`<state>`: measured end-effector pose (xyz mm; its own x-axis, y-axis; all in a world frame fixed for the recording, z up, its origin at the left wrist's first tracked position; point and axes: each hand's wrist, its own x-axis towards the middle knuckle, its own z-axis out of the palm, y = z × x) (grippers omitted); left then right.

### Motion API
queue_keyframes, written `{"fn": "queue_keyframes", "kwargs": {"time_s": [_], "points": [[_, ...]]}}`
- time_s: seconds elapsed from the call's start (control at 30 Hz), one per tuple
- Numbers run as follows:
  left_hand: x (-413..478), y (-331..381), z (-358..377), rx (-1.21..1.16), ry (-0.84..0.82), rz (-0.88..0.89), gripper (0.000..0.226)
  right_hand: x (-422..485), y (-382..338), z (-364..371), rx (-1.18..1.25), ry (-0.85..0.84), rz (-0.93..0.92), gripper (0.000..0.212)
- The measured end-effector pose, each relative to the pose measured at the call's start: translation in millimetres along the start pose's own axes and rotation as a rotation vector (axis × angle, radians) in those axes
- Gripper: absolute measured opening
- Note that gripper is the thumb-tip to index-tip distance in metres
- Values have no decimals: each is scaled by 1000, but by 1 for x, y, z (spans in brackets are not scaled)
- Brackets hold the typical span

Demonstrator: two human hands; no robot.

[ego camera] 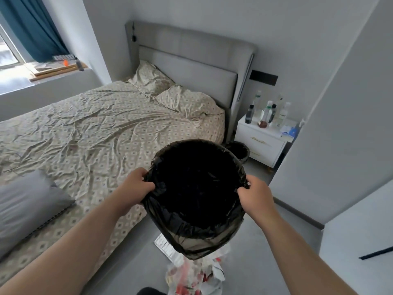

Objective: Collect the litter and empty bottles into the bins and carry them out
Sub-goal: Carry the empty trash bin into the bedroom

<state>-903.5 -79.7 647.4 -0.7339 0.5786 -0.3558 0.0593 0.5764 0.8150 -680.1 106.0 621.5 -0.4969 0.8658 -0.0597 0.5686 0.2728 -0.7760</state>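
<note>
One view only, worn on the person's head, at standing height beside the bed [106, 128], facing forward and tipped well down. The wide lens bows the walls at the frame edges. Nearest the lens, both forearms run up from the bottom edge, with the left hand [136, 184] and right hand [255, 194] just below centre, gripping the lined bin [197, 188]. Further off, the camera faces the headboard [191, 67]. The window [8, 54] sits in the upper left corner, and the floor [265, 241] lies almost straight underneath.
</note>
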Motion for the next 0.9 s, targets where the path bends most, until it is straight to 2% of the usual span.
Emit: {"fn": "queue_keyframes", "kwargs": {"time_s": [0.2,0.33,0.53,0.73,0.9], "points": [[64,6,-20,10,-42,-14,15,46,-16,30,-1,24,32,8],[126,2,-29,59,-142,13,14,70,-17,66,38,54,139,10],[228,-23,-19,165,-315,64,13,98,0,137,33,204,353,11],[281,-75,36,243,-408,85,18,99,60,182,-46,278,452,9],[307,-140,111,321,-428,126,23,93,153,217,-85,272,499,8]]}}
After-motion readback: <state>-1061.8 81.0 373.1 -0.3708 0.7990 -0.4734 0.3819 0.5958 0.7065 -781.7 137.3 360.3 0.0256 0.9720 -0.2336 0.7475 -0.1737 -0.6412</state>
